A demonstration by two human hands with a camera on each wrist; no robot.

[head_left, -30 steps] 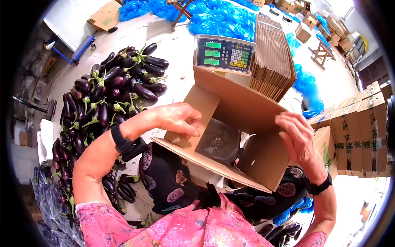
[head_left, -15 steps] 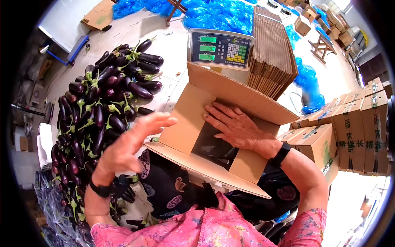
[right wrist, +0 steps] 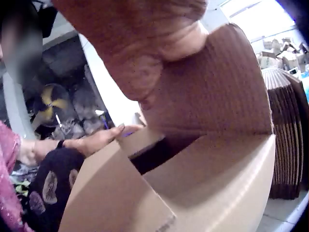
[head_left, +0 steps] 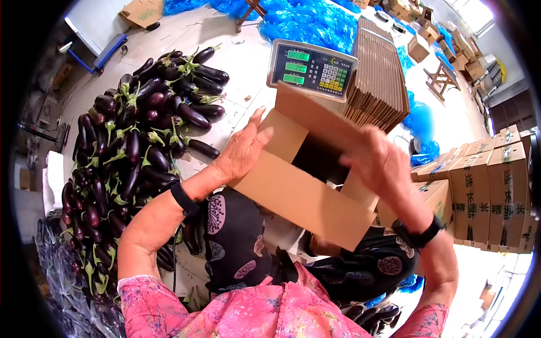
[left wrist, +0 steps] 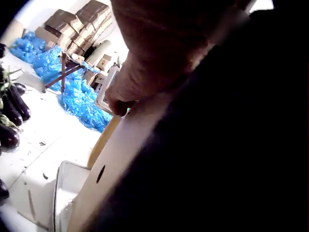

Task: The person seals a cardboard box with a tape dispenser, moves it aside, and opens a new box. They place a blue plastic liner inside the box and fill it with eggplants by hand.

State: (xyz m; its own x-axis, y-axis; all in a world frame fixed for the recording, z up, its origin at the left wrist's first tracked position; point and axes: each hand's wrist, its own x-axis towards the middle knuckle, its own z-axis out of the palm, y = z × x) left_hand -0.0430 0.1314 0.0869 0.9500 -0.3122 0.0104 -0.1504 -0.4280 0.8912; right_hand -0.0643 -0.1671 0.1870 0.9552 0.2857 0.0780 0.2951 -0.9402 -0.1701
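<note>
The open cardboard box (head_left: 307, 194) is occupying the center of the head view. The left hand (head_left: 243, 149) is extending its fingers at the box's left edge; the right hand (head_left: 384, 169) is blurring beside the upper flap (head_left: 315, 117), its grip remaining indeterminable.

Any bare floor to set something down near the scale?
Yes: the floor between the eggplant pile and the scale, bar a few scraps. Second, farther patch: between blue plastic and printed cartons. Crowded: the left, under eggplants; beside the scale, with flattened cardboard; and the open box, flanked by hands.
</note>
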